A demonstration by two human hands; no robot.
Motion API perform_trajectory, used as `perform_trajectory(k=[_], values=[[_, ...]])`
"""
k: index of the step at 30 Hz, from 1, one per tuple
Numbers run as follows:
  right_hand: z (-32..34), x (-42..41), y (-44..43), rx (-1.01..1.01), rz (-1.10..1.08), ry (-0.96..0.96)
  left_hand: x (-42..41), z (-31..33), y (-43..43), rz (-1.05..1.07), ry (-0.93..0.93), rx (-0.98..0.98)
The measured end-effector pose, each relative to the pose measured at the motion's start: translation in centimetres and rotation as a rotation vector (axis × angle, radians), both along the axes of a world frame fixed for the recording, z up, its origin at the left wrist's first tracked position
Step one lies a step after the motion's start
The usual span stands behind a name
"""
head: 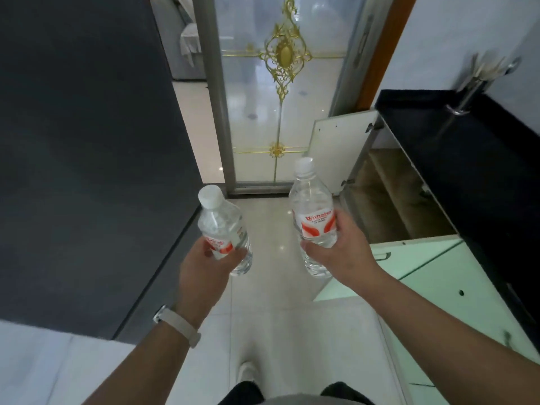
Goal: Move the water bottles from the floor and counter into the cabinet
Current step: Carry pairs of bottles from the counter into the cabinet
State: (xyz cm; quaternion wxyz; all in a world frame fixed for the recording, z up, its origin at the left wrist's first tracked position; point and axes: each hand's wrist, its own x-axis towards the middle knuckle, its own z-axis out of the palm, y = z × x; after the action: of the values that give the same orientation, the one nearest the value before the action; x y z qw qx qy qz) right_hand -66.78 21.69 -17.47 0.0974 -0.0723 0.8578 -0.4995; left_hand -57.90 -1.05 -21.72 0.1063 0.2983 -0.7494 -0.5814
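I hold two clear water bottles with white caps and red-and-white labels above the tiled floor. My left hand (204,264) grips the left water bottle (219,223) around its label, cap tilted away from me. My right hand (342,252) grips the right water bottle (312,211), which stands nearly upright. To the right, the open cabinet (388,200) under the counter shows a bare brown shelf, its white door (336,153) swung outward just beyond the right bottle.
A black counter (467,159) runs along the right, with pale green cabinet doors (444,282) below it nearer me. A dark counter slab (87,156) fills the left. Ahead stands a frosted glass door (280,97) with gold ornament. White floor tiles (277,317) stretch between the counters.
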Motion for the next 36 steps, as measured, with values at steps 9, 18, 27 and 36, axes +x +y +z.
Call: perform_trajectory(k=[9,18,27,36], values=[[0.5,-6.6,-2.8,-0.032,-0.11,-0.048,-9.7,-0.4,-4.2,-0.137,0.002,0.049],[-2.7,-18.4,-1.5,-0.031,-0.25,-0.098,-23.2,-2.1,-2.9,-0.26,-0.051,0.042],[-3.8,-32.3,1.6,-0.062,-0.39,-0.103,-38.2,-2.4,0.4,-0.378,-0.133,-0.004],[-4.3,-39.3,6.1,0.004,-0.585,-0.075,-50.6,-1.8,4.5,-0.562,-0.156,0.033]])
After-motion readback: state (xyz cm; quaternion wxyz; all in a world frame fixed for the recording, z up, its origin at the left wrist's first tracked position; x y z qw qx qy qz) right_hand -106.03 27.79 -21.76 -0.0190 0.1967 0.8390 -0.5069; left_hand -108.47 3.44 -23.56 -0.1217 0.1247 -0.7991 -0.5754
